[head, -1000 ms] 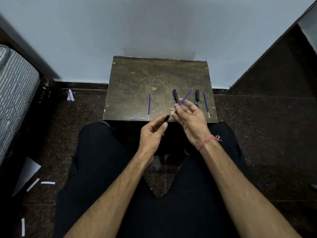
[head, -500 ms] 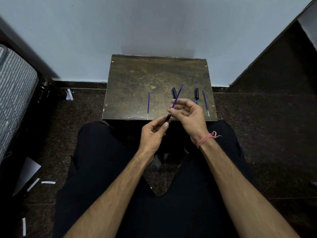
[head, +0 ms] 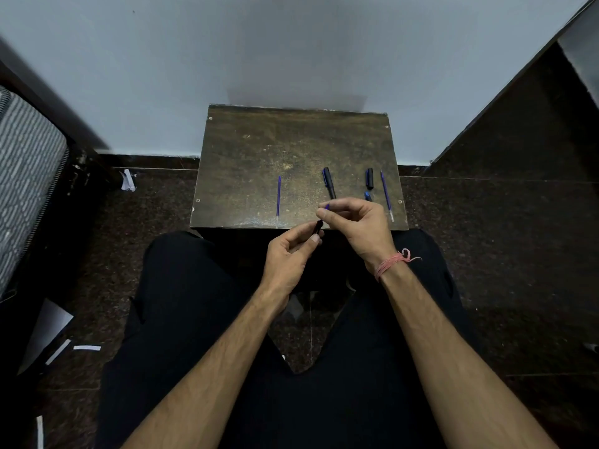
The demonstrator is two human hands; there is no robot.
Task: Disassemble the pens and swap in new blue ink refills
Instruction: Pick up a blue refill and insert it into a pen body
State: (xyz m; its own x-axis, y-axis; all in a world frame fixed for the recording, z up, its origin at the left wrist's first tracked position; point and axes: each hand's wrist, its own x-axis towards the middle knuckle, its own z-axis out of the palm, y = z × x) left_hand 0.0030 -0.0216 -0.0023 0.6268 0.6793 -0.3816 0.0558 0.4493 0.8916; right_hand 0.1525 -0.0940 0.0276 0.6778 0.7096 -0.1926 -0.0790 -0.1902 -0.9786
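Left hand pinches black pen barrel, mostly hidden in fist. Right hand grips blue refill; only tip shows. Bench carries loose refill, capped pen, partly hidden pieces by right hand.

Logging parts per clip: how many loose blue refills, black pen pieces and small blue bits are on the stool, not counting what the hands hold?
Blue refills lying loose: 2, left one and right one
Black pen pieces: 2, a longer one and a short one
Small blue bit: 1, partly hidden by the right hand
Total: 5
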